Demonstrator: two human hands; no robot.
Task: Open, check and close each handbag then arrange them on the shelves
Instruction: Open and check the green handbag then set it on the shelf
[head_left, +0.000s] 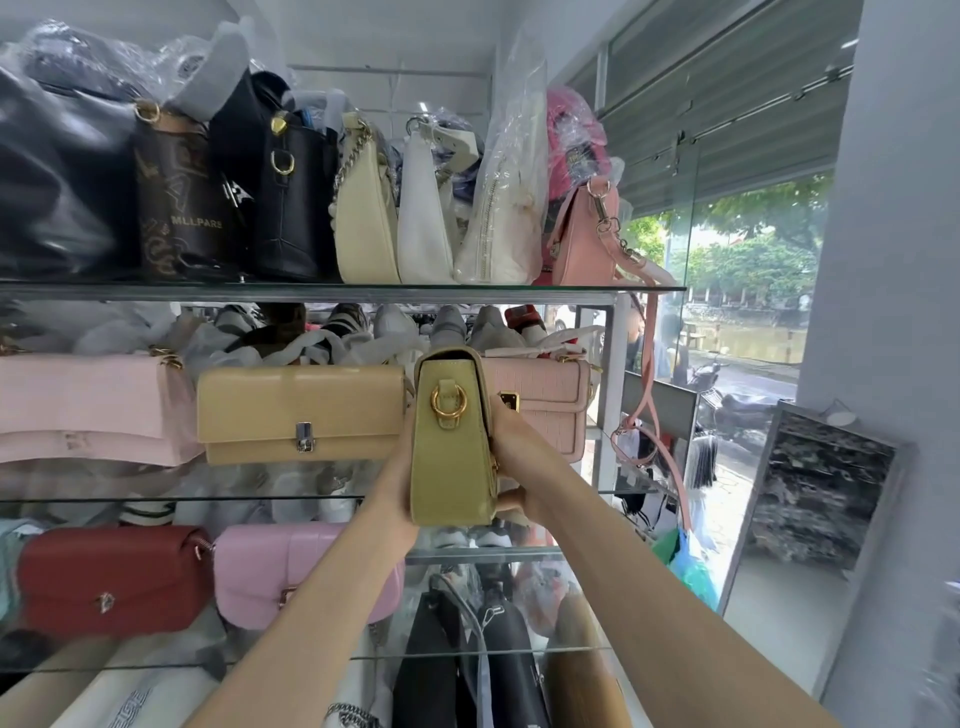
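Two hands, left hand (400, 483) and right hand (519, 457), hold one yellow handbag (451, 457).

Handbag (452, 441) before shelf (311, 293)

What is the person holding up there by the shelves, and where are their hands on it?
A small yellow-green leather handbag, end-on to the camera. The left hand grips its back face, the right hand its flap side and bottom corner.
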